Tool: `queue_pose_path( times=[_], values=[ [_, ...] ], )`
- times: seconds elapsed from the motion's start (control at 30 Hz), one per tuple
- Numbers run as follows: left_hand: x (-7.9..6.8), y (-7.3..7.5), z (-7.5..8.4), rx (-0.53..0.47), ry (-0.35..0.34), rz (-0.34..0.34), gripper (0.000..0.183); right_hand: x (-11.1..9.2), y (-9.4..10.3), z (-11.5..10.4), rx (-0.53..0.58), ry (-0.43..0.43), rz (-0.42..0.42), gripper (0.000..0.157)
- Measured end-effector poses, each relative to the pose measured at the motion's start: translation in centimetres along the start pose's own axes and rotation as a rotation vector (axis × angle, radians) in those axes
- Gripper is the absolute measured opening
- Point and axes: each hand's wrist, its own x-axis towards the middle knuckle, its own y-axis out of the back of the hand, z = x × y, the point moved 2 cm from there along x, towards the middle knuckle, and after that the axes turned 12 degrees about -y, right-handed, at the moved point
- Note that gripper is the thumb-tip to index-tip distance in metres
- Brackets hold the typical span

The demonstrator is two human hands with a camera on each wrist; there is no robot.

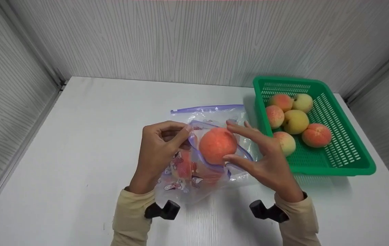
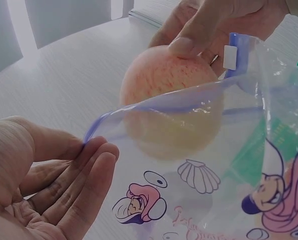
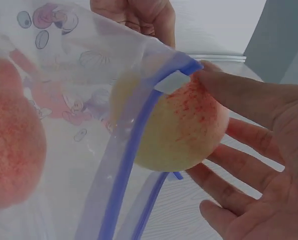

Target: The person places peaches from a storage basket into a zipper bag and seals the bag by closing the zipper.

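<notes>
The left hand [image 1: 158,150] pinches the rim of a printed zip bag [image 1: 194,177] on the white table [image 1: 78,153]; the right hand [image 1: 266,160], fingers spread, presses one peach [image 1: 217,145] into its mouth, one peach [image 1: 184,167] already inside. Six peaches lie in one green basket [image 1: 344,164]

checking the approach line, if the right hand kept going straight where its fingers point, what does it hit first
The round orange-pink peach at the mouth of the clear printed zip bag: the right hand has fingertips already on it, so nothing lies between them.
</notes>
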Motion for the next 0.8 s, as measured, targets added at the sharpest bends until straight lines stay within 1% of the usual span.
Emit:
queue_pose_path(
  times=[0.1, 0.17, 0.2, 0.27, 0.3, 0.33, 0.37, 0.43, 0.5, 0.53, 0.57, 0.6, 0.67, 0.73, 0.8],
  values=[
    [0.0, -0.1, 0.0, -0.001, 0.004, 0.000, 0.013, 0.1, 0.7, 0.2, 0.051, 0.018, 0.055, 0.049],
    [0.0, -0.1, 0.0, 0.001, 0.004, -0.004, 0.013, 0.1, 1.5, 0.5, 0.041, 0.007, 0.113, 0.046],
    [0.1, -0.1, 0.0, 0.001, 0.004, -0.005, 0.013, 0.1, 2.0, 0.7, 0.020, -0.016, 0.136, 0.044],
    [0.1, -0.1, 0.0, -0.001, 0.002, 0.000, 0.013, 0.1, 3.0, 1.3, -0.052, -0.102, 0.149, 0.040],
    [0.1, 0.0, 0.0, -0.005, 0.001, 0.005, 0.012, 0.0, 3.4, 1.6, -0.105, -0.161, 0.125, 0.037],
    [0.1, 0.0, 0.0, -0.007, 0.000, 0.009, 0.012, -0.1, 3.8, 1.9, -0.163, -0.226, 0.080, 0.034],
    [0.1, 0.0, 0.0, -0.009, -0.001, 0.013, 0.011, -0.2, 4.0, 2.2, -0.219, -0.294, 0.011, 0.032],
    [0.0, 0.1, 0.1, -0.009, -0.003, 0.017, 0.010, -0.4, 4.2, 2.8, -0.335, -0.419, -0.177, 0.030],
    [0.0, 0.1, 0.1, -0.007, -0.002, 0.013, 0.010, -0.6, 3.9, 3.3, -0.399, -0.487, -0.360, 0.031],
    [0.0, 0.1, 0.1, -0.005, -0.002, 0.011, 0.011, -0.6, 3.7, 3.5, -0.407, -0.511, -0.427, 0.029],
    [0.0, 0.1, 0.1, -0.005, 0.000, 0.012, 0.011, -0.6, 3.5, 3.6, -0.406, -0.528, -0.469, 0.027],
    [0.0, 0.2, 0.1, -0.002, 0.001, 0.013, 0.011, -0.5, 3.3, 3.7, -0.401, -0.539, -0.490, 0.023],
    [0.0, 0.3, 0.2, 0.001, 0.000, 0.023, 0.011, -0.4, 3.1, 3.8, -0.359, -0.530, -0.480, 0.016],
    [0.0, 0.6, 0.3, 0.000, -0.004, 0.046, 0.011, -0.2, 3.0, 3.7, -0.312, -0.511, -0.434, 0.012],
    [0.0, 0.9, 0.6, 0.008, -0.027, 0.075, 0.011, 0.0, 3.0, 3.5, -0.245, -0.485, -0.371, 0.012]
  ],
)
